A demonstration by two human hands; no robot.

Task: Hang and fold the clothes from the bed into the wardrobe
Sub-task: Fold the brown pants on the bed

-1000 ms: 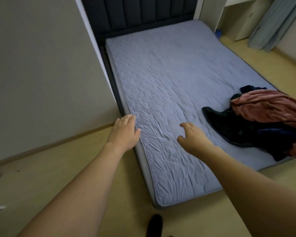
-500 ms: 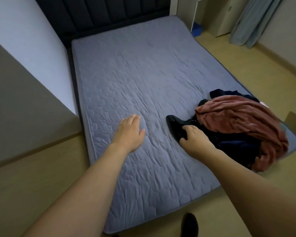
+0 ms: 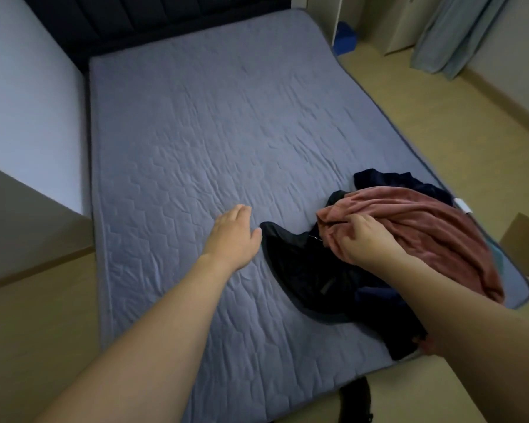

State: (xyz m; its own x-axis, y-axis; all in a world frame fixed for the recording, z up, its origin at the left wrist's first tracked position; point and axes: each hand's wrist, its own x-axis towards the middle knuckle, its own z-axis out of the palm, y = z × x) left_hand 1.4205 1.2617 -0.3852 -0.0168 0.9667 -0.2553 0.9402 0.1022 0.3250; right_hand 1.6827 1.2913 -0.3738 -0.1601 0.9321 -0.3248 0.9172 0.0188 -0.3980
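A grey-blue quilted mattress [image 3: 196,148] fills most of the view, and everything here is placed by it. Near its foot-end right corner lies a heap of clothes: a dusty-pink garment [image 3: 425,236] draped on top of a dark navy garment [image 3: 312,279], whose dark edge spreads out flat toward the middle of the mattress.

The right hand [image 3: 364,239] is on the pink garment at the heap's inner edge, its fingers curled into the fabric and bunching a fold of it (the grip looks like a pinch, with the fingertips buried in cloth). The left hand [image 3: 234,236] is over the bare quilting just beside the navy garment's tip, fingers straight and together, thumb close to that tip; whether the palm touches the mattress cannot be told.

Beyond the mattress's far right corner hangs a pale blue curtain [image 3: 446,32], and a dark padded headboard [image 3: 165,19] stands at its head.
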